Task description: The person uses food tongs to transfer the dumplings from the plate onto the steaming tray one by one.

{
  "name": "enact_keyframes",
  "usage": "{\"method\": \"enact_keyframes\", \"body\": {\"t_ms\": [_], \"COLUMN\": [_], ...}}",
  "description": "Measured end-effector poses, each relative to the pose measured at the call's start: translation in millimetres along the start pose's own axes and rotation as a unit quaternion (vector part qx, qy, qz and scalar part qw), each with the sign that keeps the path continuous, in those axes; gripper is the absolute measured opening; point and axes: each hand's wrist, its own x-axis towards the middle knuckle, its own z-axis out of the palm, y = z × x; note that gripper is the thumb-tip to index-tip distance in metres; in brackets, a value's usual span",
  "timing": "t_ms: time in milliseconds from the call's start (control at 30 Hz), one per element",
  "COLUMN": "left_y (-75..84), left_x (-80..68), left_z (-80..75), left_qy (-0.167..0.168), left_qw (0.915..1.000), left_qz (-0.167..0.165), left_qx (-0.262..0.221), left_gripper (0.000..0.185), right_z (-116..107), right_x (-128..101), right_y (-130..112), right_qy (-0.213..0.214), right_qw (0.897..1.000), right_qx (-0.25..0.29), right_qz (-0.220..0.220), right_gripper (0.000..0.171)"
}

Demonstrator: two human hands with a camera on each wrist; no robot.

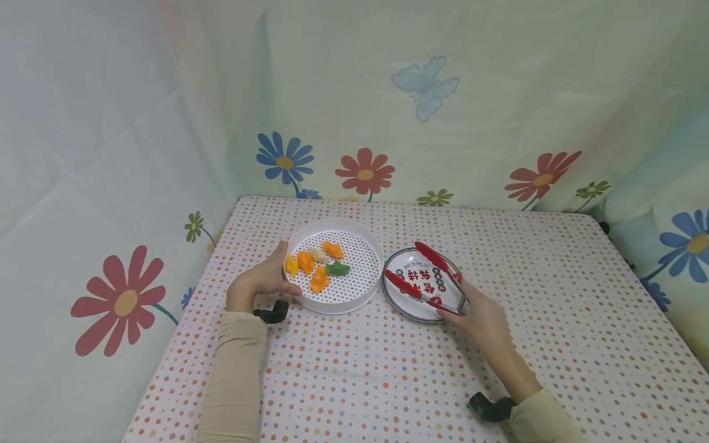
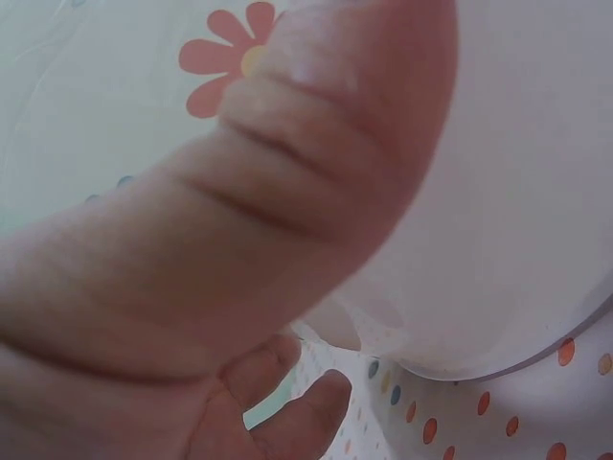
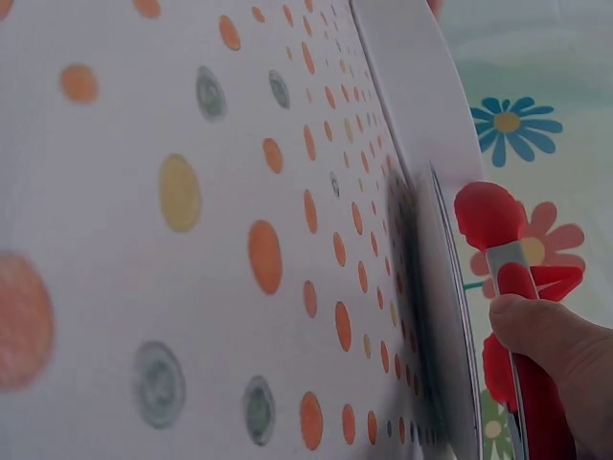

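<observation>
A round white basket with a perforated base [image 1: 360, 264] stands on the table. Inside its left half lie several small orange pieces [image 1: 319, 280], a yellow one [image 1: 292, 265], a pale one [image 1: 317, 255] and a green one [image 1: 336, 269]. My left hand [image 1: 263, 277] holds the basket's left side, thumb and fingers spread around the wall. Just right of the basket is a white plate [image 1: 396, 301] with red characters and a dark-lined rim. Over it, my right hand [image 1: 487, 320] grips red-tipped metal tongs [image 1: 407, 286], their arms spread apart with nothing between them.
A dotted cloth [image 1: 343, 375] covers the table. Behind and beside it hang flowered curtains [image 1: 476, 129]. Dark curved wrist mounts [image 1: 490, 407] stick out beside both forearms. Basket and plate stand almost against each other.
</observation>
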Motion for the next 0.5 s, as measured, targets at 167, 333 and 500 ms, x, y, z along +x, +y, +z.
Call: {"method": "enact_keyframes", "body": {"t_ms": [167,333,500], "left_y": [0.9,1.5,0.9], "left_x": [-0.5,-0.6,-0.5], "left_z": [0.6,0.5,-0.3], "left_qy": [0.003,0.001,-0.001], "left_qw": [1.0000,0.9999,0.9999], "left_qz": [0.003,0.009,0.008], "left_qx": [0.004,0.009,0.013], "left_gripper": [0.135,0.134,0.134], "right_z": [3.8,6.8,7.4], "right_x": [1.4,2.4,3.2], "right_y": [1.2,3.0,4.6], "right_qy": [-0.002,-0.002,0.004], "right_qw": [1.000,1.000,1.000], "right_qx": [-0.004,-0.013,-0.014], "right_qz": [0.004,0.001,-0.013], "right_gripper": [0.092,0.091,0.089]}}
